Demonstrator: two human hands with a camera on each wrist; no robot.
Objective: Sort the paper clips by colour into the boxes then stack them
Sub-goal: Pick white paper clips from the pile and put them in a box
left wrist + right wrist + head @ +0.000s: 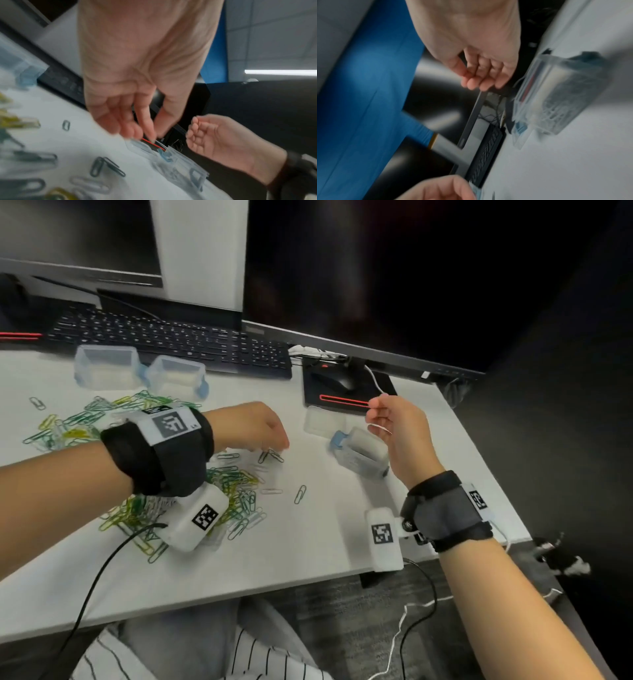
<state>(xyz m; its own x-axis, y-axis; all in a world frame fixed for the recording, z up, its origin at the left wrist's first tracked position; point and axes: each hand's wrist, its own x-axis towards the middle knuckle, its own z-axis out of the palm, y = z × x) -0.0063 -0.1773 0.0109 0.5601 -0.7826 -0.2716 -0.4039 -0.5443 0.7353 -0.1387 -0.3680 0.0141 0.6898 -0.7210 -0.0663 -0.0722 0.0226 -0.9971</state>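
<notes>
Green, yellow and white paper clips point(236, 491) lie heaped on the white desk point(308, 542) under my left wrist. My left hand point(277, 445) reaches down with fingers and thumb slightly apart just above two dark green clips point(270, 456), which show blurred in the left wrist view point(102, 166). Further right stands an open clear box point(359, 455) with blue clasps, pale clips inside point(556, 94). My right hand point(375, 419) hovers above that box with fingers curled; a thin white clip point(378, 428) shows against its palm. The right wrist view is blurred and shows curled fingers point(476, 82) only.
A second heap of clips point(68, 426) lies at the left. Two clear boxes point(106, 368) point(176, 376) stand before the keyboard point(171, 337). A clear lid point(322, 421) lies by the mouse pad with the mouse point(334, 378). A monitor stands behind; the desk edge is close on the right.
</notes>
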